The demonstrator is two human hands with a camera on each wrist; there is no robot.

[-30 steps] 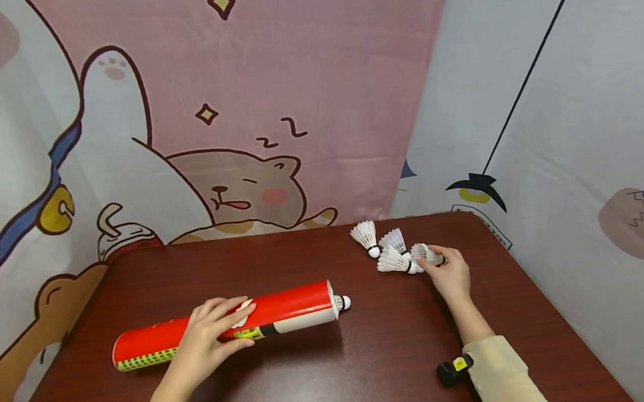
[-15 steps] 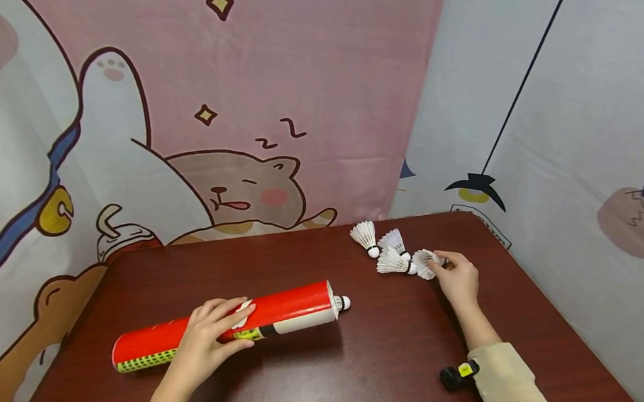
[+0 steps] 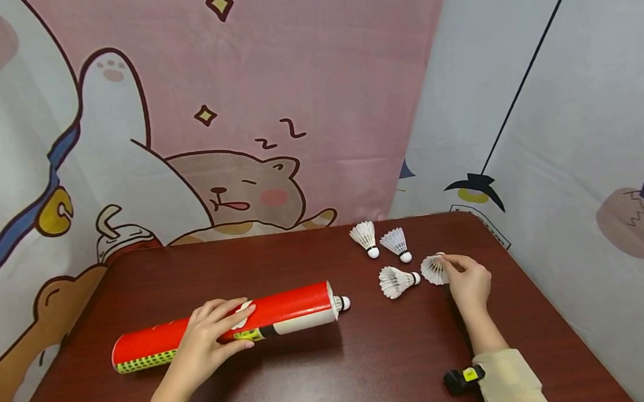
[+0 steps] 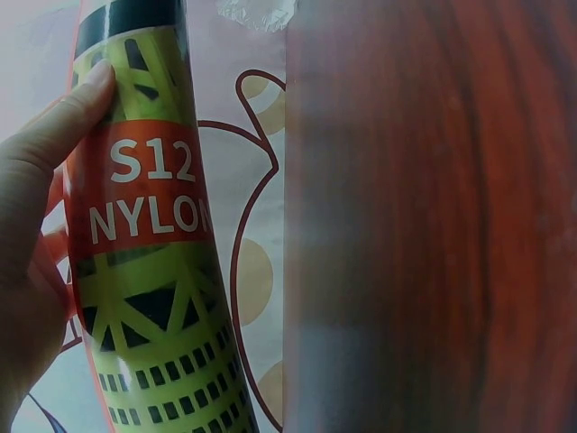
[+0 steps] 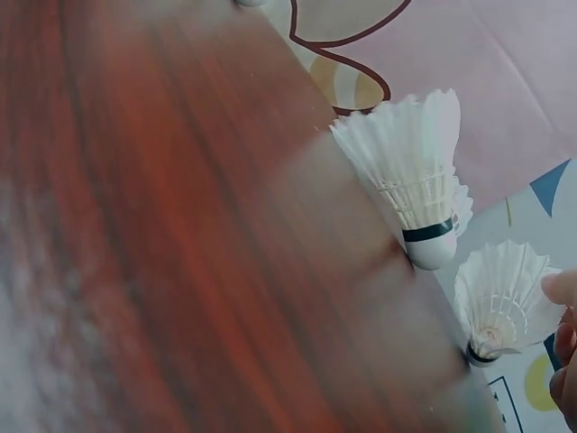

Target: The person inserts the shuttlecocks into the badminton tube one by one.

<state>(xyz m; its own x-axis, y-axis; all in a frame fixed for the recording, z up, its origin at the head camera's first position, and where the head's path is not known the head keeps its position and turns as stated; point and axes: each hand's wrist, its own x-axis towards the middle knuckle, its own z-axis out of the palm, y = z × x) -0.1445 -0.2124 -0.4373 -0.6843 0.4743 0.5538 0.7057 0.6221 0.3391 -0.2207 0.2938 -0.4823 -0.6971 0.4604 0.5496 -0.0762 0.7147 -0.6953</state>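
Observation:
My left hand grips a red shuttlecock tube, which lies slanted above the tabletop; "S12 NYLON" shows on the tube in the left wrist view. A shuttlecock's white cork pokes out of its right end. Over to the right, my right hand pinches a white feathered shuttlecock by its skirt, thumb on the feathers. Left of that hand lies another shuttlecock, cork pointing right. Behind it rest two more, a left shuttlecock and a right shuttlecock, corks toward me.
A dark red-brown wooden table carries everything. Cartoon-printed cloth hangs behind the table's far edge and along its sides. A black device with a yellow label sits at the right wrist.
My right hand has drawn the pinched shuttlecock rightward and nearer to me, out of the cluster. The nearest loose shuttlecock has swung toward me, apart from the others. The left hand stays put.

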